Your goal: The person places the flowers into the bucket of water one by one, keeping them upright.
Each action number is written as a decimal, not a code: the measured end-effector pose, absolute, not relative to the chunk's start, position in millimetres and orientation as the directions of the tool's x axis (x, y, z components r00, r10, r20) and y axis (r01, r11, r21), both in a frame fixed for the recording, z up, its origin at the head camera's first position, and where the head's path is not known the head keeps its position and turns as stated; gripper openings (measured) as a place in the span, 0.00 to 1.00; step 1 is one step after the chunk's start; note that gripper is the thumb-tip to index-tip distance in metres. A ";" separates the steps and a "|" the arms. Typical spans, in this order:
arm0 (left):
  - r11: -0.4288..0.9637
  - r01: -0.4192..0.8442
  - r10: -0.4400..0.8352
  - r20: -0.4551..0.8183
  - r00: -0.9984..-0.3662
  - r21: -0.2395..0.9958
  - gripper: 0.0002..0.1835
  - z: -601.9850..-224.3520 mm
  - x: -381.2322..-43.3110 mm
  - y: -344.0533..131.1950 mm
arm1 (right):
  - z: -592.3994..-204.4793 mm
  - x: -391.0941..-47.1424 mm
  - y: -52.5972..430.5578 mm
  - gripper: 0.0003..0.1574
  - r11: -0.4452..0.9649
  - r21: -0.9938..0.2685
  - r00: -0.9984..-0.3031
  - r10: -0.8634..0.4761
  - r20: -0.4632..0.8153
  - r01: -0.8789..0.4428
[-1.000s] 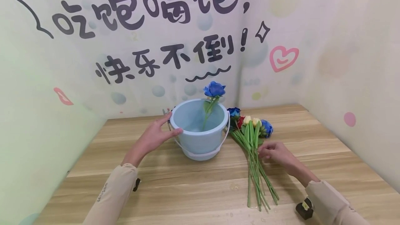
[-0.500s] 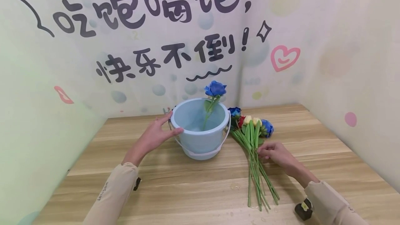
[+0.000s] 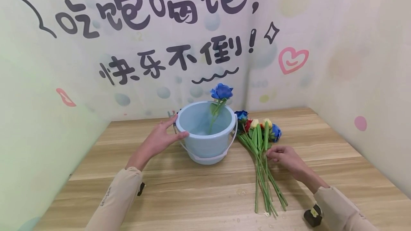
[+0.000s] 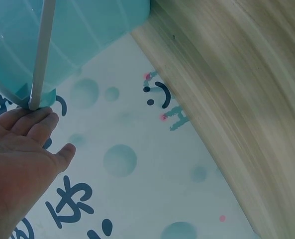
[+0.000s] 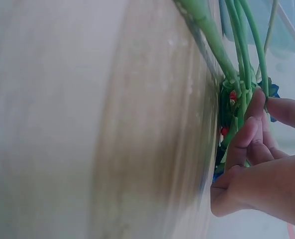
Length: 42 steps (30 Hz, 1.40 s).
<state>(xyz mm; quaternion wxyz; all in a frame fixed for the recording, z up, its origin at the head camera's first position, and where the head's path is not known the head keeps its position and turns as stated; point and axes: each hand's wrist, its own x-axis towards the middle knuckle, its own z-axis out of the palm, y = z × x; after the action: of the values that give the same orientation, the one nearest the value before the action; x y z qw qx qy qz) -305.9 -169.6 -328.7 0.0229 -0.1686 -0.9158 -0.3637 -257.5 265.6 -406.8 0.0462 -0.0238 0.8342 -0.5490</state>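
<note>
In the head view my left hand rests against the left side of a light blue bucket, thumb on its rim. The left wrist view shows straight fingers touching the bucket by the handle's joint. One blue artificial flower stands tilted inside the bucket. Right of it lies a bunch of artificial flowers, with blue, red and pale yellow heads. My right hand pinches the stem of a pale yellow tulip between thumb and index finger; the right wrist view shows this green stem between the fingertips.
The wooden table meets a printed wall behind the bucket. The bucket's white handle hangs down at its front. Small water drops lie near the table's front.
The yellow tulip in my right hand has shifted slightly right, apart from the other tulip, showing some orange between them. My left hand and the bucket have stayed in place.
</note>
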 end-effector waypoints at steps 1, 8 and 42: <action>0.677 0.324 0.291 0.164 -0.942 0.660 0.54 -328.6 -305.7 -169.6 | -406.8 -257.8 265.9 0.13 0.396 -0.918 -0.995 -0.088 -0.048 0.009; 0.673 0.326 0.292 0.166 -0.942 0.663 0.54 -326.9 -305.1 -170.2 | -404.3 -259.1 268.9 0.17 0.416 -0.909 -0.997 -0.077 -0.004 -0.028; 0.665 0.322 0.287 0.168 -0.943 0.674 0.54 -329.5 -306.8 -169.5 | -355.9 -276.7 286.9 0.08 0.262 -0.942 -0.974 0.033 0.225 -0.209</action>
<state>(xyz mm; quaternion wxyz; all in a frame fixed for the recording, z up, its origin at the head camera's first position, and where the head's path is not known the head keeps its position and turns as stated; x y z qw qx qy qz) -306.8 -169.5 -329.5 0.0236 -0.1670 -0.9122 -0.3735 -276.7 286.9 -355.9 -0.0999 -0.0559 0.7881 -0.6048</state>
